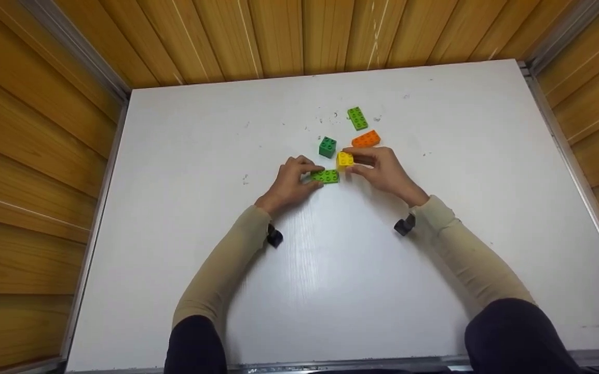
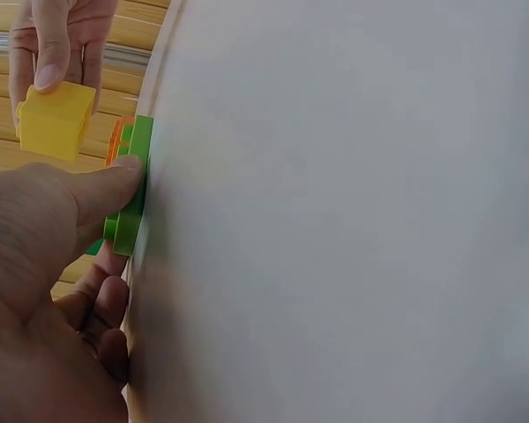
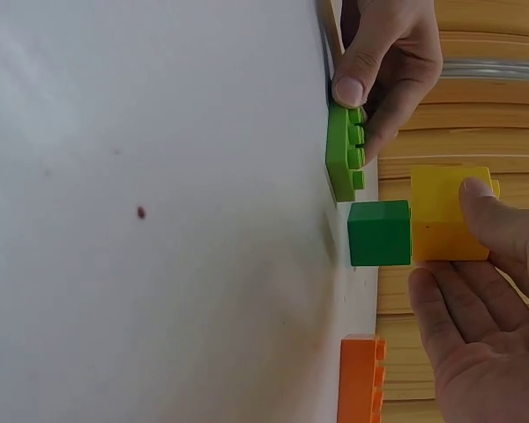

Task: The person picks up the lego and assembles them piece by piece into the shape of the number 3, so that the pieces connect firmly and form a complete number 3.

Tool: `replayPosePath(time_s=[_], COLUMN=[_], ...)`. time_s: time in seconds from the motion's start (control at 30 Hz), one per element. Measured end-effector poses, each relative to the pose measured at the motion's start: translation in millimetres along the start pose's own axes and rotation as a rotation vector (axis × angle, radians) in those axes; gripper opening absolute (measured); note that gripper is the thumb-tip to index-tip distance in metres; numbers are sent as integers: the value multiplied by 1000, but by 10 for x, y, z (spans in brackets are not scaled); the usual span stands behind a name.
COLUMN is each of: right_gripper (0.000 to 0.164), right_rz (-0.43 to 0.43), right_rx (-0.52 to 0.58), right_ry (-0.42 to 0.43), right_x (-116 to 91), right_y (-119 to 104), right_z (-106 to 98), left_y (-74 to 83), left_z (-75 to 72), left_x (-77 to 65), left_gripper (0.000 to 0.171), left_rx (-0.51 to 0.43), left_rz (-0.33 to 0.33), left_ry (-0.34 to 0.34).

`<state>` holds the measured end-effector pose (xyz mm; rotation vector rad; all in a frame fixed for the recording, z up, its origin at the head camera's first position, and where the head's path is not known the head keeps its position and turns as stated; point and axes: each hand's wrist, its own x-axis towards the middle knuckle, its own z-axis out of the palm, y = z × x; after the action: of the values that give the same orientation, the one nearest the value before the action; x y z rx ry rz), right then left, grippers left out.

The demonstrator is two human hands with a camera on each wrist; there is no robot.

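My left hand point(image 1: 290, 183) pinches a flat light-green toy brick point(image 1: 329, 176) between thumb and fingers, and the brick lies on the white table. In the left wrist view the thumb presses along the side of this light-green brick point(image 2: 137, 189). A yellow toy brick point(image 1: 344, 161) is held by my right hand point(image 1: 382, 169), studs up, just off the right end of the light-green one. The right wrist view shows the yellow brick point(image 3: 448, 216) raised above the table, apart from the light-green brick point(image 3: 341, 152).
Behind the hands stand a dark-green brick point(image 1: 327, 147), an orange brick point(image 1: 366, 138) and a second light-green brick point(image 1: 357, 118). Wood-panelled walls point(image 1: 278, 39) border the white table point(image 1: 201, 156) at the back and sides.
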<state>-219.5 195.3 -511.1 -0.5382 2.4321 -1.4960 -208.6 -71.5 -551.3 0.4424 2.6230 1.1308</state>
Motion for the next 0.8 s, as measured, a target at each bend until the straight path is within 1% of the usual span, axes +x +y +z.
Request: replayPosePath(time_s=[0.3, 0.4, 0.53, 0.8], right_gripper=[43, 43, 44, 44], right_rz=[-27, -28, -29, -26], right_rx=[19, 14, -5, -25], right_ry=[-29, -39, -45, -57], right_x=[28, 42, 55, 54], right_y=[-35, -35, -21, 19], right_z=[122, 170, 220, 242], left_y=[12, 7, -7, -11], left_z=[-18, -22, -21, -14], left_x=[-10, -13, -18, -13], left_gripper=[39, 39, 38, 38], left_rx=[8, 21, 14, -2], left_rz=[6, 22, 36, 37], left_ry=[-6, -4, 4, 11])
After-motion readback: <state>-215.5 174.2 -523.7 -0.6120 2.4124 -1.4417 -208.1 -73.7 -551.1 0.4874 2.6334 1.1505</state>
